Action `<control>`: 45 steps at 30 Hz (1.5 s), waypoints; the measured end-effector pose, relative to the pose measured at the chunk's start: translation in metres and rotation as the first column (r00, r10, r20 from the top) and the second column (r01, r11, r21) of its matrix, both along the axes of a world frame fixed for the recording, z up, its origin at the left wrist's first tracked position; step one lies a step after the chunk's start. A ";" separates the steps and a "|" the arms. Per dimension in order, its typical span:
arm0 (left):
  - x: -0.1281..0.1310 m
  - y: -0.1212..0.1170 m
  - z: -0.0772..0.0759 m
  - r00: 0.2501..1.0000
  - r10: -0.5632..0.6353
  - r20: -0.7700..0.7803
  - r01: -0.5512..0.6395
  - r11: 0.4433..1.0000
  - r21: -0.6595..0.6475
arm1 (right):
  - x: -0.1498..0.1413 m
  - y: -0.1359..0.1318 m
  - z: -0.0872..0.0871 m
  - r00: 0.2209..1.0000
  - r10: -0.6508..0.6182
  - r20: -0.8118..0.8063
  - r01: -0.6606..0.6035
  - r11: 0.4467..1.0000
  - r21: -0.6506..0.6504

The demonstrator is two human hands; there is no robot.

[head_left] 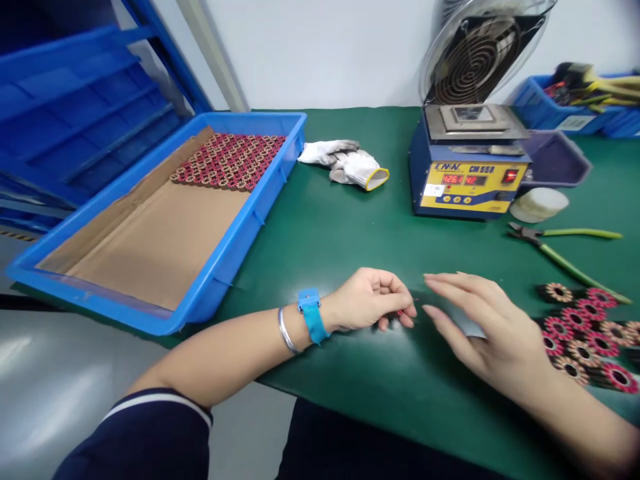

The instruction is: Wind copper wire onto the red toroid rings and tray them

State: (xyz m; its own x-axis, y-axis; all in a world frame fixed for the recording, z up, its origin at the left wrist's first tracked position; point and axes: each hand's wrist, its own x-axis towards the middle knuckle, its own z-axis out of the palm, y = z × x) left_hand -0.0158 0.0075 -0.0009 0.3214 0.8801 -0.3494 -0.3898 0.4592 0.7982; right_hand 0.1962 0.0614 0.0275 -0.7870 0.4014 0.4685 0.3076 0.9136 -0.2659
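Left hand (375, 299) curled around small dark-and-red part (395, 314) above green counter (325, 247); right hand (493, 323) empty, fingers parted.

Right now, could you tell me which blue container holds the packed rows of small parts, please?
The large tray at the left, its cardboard lining partly bare; the small blue bins at the far right hold jumbled items instead.

One fan backs one yellow-fronted machine (467, 187); to its left, two gloves (345, 163) and one large tray (240, 247); to its right, one purple bin (563, 160), one cutter (537, 237) and at least twelve loose wound cores (584, 353).
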 end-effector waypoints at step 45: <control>0.006 -0.001 -0.009 0.957 0.288 0.038 -0.290 0.951 0.109 | -0.012 0.003 -0.017 0.991 -0.131 -0.004 0.080 0.629 -0.773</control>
State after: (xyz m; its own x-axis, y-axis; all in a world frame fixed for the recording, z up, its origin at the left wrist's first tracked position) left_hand -0.0097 0.0068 -0.0094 0.0535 0.9696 -0.2390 -0.5100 0.2323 0.8282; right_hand 0.1837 0.0645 0.0103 -0.6995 0.7146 -0.0102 0.3505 0.3307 -0.8762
